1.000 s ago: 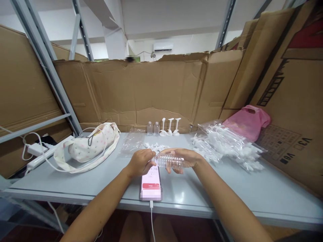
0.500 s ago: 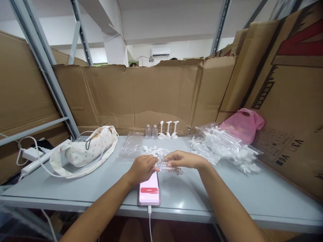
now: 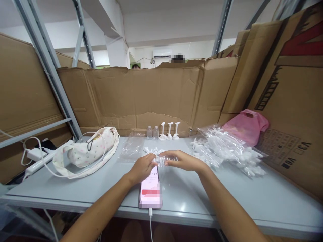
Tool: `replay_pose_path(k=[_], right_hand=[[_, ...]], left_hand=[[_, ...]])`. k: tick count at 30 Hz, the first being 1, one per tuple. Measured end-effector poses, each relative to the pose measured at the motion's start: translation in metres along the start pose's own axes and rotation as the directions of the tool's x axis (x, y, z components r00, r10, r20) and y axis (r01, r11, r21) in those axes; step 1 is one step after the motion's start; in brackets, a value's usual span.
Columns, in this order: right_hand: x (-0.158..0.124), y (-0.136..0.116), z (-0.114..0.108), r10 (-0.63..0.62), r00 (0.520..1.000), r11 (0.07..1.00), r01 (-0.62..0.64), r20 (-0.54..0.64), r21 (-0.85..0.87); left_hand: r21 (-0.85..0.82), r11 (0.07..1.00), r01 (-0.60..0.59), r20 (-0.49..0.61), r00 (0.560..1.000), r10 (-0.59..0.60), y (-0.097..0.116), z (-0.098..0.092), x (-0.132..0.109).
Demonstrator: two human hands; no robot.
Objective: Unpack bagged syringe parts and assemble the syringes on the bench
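A small clear ribbed plastic bottle lies sideways between my hands, above the top end of a phone. My right hand is closed round the bottle's body from the right. At the neck end, my left hand pinches with thumb and fingers; whether a cap is in that pinch is hidden. Just behind the hands lies a heap of small white plastic parts. Farther back, two clear bottles stand upright beside three white pump-like pieces.
A flat clear plastic bag and a patterned cloth bag lie to the left, near a power strip. On the right are clear bags of white parts and a pink bag. A charging cable hangs over the front edge. Cardboard walls the back.
The bottle has turned a little and levelled between my hands, and my right fingers have shifted along it. The whole view has tilted slightly, showing more of the phone screen.
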State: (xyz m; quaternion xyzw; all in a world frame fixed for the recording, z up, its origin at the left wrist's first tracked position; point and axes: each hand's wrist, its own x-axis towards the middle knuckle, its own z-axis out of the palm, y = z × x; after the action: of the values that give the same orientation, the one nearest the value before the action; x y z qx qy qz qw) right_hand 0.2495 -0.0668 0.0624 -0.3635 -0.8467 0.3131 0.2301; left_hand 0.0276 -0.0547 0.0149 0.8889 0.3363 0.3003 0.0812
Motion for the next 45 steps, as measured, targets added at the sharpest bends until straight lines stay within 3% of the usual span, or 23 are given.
replay_pose_path(k=[8, 12, 15, 18, 21, 25, 27, 32, 34, 36, 38, 42, 45], right_hand=[[0.002, -0.001, 0.007, 0.010, 0.999, 0.989, -0.016, -0.039, -0.149], [0.002, -0.005, 0.012, -0.008, 0.994, 0.959, -0.022, -0.106, -0.283], [0.005, -0.005, 0.015, -0.044, 0.979, 0.950, -0.021, -0.199, -0.311], [0.008, -0.006, 0.017, -0.009, 0.967, 0.984, -0.036, -0.253, -0.175], [0.012, -0.007, 0.019, 0.051, 0.968, 0.996, -0.031, -0.246, 0.085], [0.021, -0.009, 0.035, 0.061, 0.989, 0.869, 0.013, -0.133, 0.494], [0.026, -0.009, 0.049, 0.050, 0.998, 0.770, -0.011, -0.043, 0.638], [0.034, -0.012, 0.081, -0.083, 0.985, 0.470, -0.097, 0.153, 0.877], [0.032, -0.014, 0.086, -0.160, 0.950, 0.480, -0.163, 0.269, 0.862], [0.030, -0.015, 0.089, -0.229, 0.889, 0.547, -0.219, 0.396, 0.808], [0.028, -0.014, 0.090, -0.258, 0.857, 0.564, -0.241, 0.446, 0.790], [0.030, -0.009, 0.085, -0.296, 0.887, 0.419, -0.214, 0.356, 0.882], [0.030, -0.007, 0.079, -0.329, 0.867, 0.354, -0.253, 0.374, 0.900]], left_hand=[[-0.282, 0.944, 0.171, 0.130, 0.982, -0.139, -0.001, -0.004, 0.001], [-0.477, 0.837, 0.268, 0.213, 0.959, -0.186, -0.001, -0.006, 0.005], [-0.604, 0.751, 0.267, 0.161, 0.964, -0.213, -0.002, -0.007, 0.008], [-0.628, 0.739, 0.244, 0.075, 0.964, -0.254, -0.005, -0.006, 0.010], [-0.614, 0.766, 0.190, -0.026, 0.965, -0.260, -0.007, -0.006, 0.009], [-0.699, 0.714, 0.040, -0.201, 0.948, -0.249, 0.001, -0.013, 0.008], [-0.805, 0.593, -0.008, -0.205, 0.942, -0.267, 0.009, -0.019, 0.009], [-0.995, 0.073, 0.063, 0.041, 0.961, -0.273, 0.018, -0.039, 0.008], [-0.999, -0.036, 0.027, 0.036, 0.963, -0.269, 0.016, -0.044, 0.007], [-0.996, -0.092, 0.011, 0.032, 0.974, -0.226, 0.015, -0.046, 0.006], [-0.994, -0.095, 0.055, 0.069, 0.987, -0.147, 0.014, -0.045, 0.006], [-0.992, 0.019, 0.123, 0.119, 0.985, -0.128, 0.015, -0.040, 0.003], [-0.990, 0.101, 0.095, 0.082, 0.990, -0.119, 0.018, -0.038, 0.000]])
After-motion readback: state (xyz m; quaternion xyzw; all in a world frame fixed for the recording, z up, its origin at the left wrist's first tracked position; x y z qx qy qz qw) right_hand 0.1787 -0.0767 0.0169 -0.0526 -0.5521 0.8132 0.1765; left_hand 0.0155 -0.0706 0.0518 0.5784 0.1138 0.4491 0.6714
